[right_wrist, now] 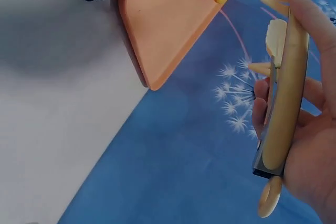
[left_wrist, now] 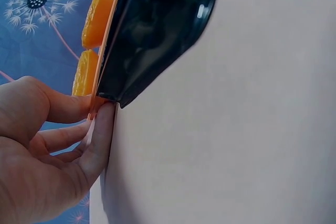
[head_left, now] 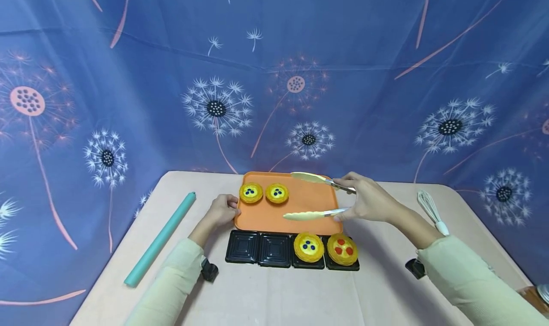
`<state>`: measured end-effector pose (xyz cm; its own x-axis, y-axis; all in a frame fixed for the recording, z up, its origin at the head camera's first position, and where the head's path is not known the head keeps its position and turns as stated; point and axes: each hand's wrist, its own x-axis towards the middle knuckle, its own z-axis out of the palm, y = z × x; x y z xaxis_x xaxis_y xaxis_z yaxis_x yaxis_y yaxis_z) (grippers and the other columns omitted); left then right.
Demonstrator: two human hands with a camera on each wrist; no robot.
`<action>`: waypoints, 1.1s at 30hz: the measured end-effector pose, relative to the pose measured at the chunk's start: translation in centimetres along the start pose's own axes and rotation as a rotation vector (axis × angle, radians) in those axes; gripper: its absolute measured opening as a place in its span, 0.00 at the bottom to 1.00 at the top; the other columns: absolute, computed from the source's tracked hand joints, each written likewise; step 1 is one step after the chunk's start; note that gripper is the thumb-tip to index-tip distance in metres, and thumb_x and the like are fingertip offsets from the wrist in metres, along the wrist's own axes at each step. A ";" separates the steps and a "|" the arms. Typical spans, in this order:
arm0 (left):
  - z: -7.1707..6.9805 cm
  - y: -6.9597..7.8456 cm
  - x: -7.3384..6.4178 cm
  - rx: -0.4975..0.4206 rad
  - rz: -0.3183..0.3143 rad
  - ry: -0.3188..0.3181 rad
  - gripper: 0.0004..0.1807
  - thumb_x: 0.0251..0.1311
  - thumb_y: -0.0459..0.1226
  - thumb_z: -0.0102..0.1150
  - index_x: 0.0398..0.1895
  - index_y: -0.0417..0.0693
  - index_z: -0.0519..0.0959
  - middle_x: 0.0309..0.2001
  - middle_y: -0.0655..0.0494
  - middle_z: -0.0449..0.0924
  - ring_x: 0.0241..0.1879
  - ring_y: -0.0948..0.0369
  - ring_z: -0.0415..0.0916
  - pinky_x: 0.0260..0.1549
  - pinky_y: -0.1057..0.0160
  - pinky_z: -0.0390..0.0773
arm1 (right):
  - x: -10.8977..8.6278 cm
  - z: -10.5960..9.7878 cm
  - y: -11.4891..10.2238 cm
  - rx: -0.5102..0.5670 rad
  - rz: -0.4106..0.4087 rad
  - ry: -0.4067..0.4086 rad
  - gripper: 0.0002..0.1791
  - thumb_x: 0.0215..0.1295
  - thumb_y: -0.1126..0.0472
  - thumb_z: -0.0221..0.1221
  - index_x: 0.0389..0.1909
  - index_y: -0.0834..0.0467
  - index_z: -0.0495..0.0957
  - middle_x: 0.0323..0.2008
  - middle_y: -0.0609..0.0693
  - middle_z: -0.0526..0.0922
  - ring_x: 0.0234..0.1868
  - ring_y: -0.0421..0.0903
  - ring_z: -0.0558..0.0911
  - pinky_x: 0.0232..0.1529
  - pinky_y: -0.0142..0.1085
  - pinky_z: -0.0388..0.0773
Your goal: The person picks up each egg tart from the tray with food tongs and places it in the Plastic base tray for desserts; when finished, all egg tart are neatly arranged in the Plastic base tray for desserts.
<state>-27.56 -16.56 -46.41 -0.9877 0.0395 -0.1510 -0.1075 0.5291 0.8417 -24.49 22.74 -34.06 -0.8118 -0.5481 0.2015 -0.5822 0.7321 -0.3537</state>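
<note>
My left hand [head_left: 221, 209] pinches the left rim of an orange tray [head_left: 261, 219] between thumb and fingers, plain in the left wrist view. Two egg tarts with blue dots, one at the left end [head_left: 250, 192] and another beside it [head_left: 277, 193], lie on that tray. Over the tray's right half, my right hand [head_left: 371, 198] holds tongs [head_left: 305, 216] with their arms spread and nothing between the tips. In front is a row of black square plastic trays [head_left: 242, 246]. The right two hold a blue-dotted tart [head_left: 309, 247] and a red-dotted tart [head_left: 342, 249].
A teal stick or roll [head_left: 160, 240] lies slanted at the left of the table [head_left: 300, 297]. Toward the right edge lies a whisk [head_left: 430, 209]. A brown object [head_left: 533, 298] is partly cut off at the far right. Blue dandelion-print cloth [head_left: 364, 116] hangs behind.
</note>
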 end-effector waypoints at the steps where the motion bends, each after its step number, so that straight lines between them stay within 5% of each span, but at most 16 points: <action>1: -0.1 0.1 0.0 0.002 0.001 0.003 0.18 0.59 0.26 0.61 0.53 0.30 0.76 0.39 0.45 0.76 0.36 0.54 0.75 0.30 0.63 0.79 | 0.5 0.2 0.1 0.004 0.014 -0.001 0.55 0.37 0.35 0.77 0.64 0.64 0.74 0.52 0.55 0.77 0.42 0.51 0.78 0.38 0.46 0.77; 9: -0.1 0.0 -0.1 0.007 0.002 0.001 0.17 0.59 0.25 0.61 0.52 0.30 0.76 0.39 0.45 0.76 0.34 0.54 0.74 0.28 0.63 0.77 | 3.8 2.5 0.9 0.017 0.077 -0.046 0.56 0.38 0.37 0.78 0.64 0.68 0.73 0.49 0.58 0.78 0.37 0.51 0.76 0.35 0.45 0.73; 16: 0.0 0.0 0.0 -0.003 0.010 0.010 0.17 0.59 0.24 0.61 0.51 0.30 0.76 0.38 0.44 0.76 0.34 0.55 0.74 0.28 0.64 0.78 | 5.6 4.4 1.1 -0.004 0.114 -0.064 0.53 0.38 0.38 0.78 0.62 0.66 0.75 0.52 0.57 0.78 0.49 0.57 0.78 0.45 0.52 0.77; 33: 0.0 -0.2 0.1 -0.025 0.003 0.023 0.18 0.58 0.24 0.62 0.52 0.30 0.76 0.38 0.45 0.77 0.32 0.55 0.75 0.26 0.63 0.80 | 6.8 7.0 1.0 -0.031 0.166 -0.090 0.43 0.43 0.43 0.78 0.58 0.64 0.79 0.59 0.60 0.78 0.57 0.61 0.77 0.52 0.54 0.76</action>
<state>-27.61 -16.62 -46.59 -0.9903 0.0216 -0.1372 -0.1074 0.5074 0.8550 -30.29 16.93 -39.48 -0.8903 -0.4514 0.0597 -0.4426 0.8271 -0.3463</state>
